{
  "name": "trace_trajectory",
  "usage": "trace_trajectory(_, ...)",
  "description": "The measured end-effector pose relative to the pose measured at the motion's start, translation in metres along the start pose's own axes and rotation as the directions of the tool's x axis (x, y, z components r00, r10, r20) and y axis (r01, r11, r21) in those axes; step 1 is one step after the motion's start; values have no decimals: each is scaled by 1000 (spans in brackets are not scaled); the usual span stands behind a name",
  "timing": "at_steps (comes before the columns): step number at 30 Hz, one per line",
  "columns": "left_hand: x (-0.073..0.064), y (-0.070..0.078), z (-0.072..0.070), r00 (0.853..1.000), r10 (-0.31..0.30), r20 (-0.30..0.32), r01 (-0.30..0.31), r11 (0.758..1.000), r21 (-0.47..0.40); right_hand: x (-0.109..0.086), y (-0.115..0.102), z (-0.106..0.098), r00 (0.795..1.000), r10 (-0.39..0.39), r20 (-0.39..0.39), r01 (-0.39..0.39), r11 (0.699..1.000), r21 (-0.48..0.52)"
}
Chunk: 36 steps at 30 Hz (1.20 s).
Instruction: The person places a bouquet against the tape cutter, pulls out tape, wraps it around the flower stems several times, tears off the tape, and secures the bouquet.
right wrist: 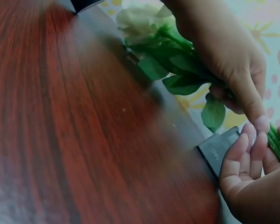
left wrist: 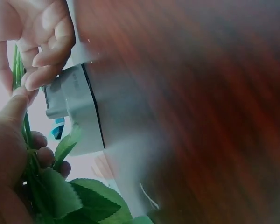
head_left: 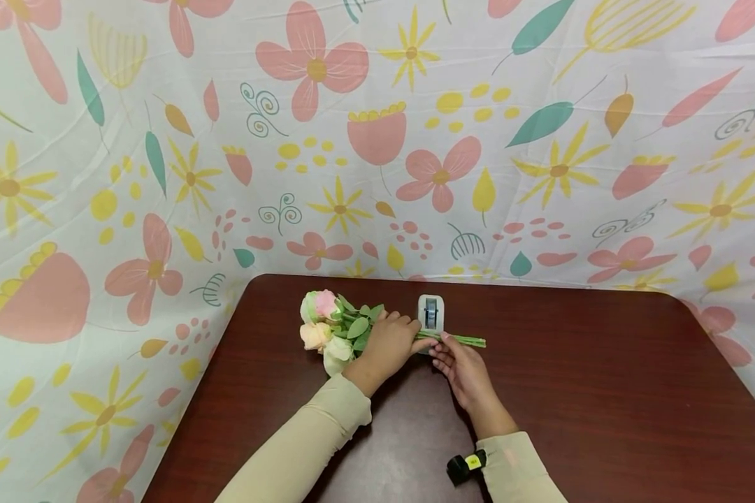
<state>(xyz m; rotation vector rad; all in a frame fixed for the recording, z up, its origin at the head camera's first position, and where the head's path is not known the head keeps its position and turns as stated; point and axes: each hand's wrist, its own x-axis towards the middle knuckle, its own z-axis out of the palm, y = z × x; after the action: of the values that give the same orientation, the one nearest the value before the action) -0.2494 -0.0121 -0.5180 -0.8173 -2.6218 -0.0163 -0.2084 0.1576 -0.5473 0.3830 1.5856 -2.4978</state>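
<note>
A bunch of artificial roses [head_left: 317,335] in pink, peach and cream lies sideways above the table, blooms to the left. My left hand [head_left: 388,344] grips its green stems [left wrist: 27,122] just below the leaves, thumb stretched along them. Close beside that thumb, my right hand [head_left: 464,370] pinches the stems between thumb and fingers, its other fingers loosely curled. The bare stem ends stick out to the right past both hands. Just behind the stems stands a light grey tape dispenser [head_left: 430,312], partly covered by the hands; its side shows in the right wrist view.
The dark red-brown wooden table [head_left: 604,391] reaches back to a white cloth [head_left: 377,175] printed with flowers and leaves, which hangs behind and along the left side. A black strapped device with a yellow label [head_left: 465,467] sits at my right wrist.
</note>
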Motion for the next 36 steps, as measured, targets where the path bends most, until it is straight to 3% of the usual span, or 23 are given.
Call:
trace_trajectory(5,0,1,-4,1000,12,22,-12,1000,3,2,-1,-3,1000,20,19,-20,1000,20)
trace_trajectory(14,4,0,-15,983,2,182,19,994,-110,1,-4,-5,996,49,68,-50,999,14)
trace_trajectory(18,4,-2,-16,976,1,220,35,986,-161,1,-3,-6,995,37,93,-38,999,19)
trace_trajectory(25,1,1,-17,978,-10,209,53,978,-201,1,-1,-9,986,-24,162,14,998,59)
trace_trajectory(36,-2,5,-18,984,-22,175,63,970,-237,-3,0,-11,980,-46,192,32,997,77)
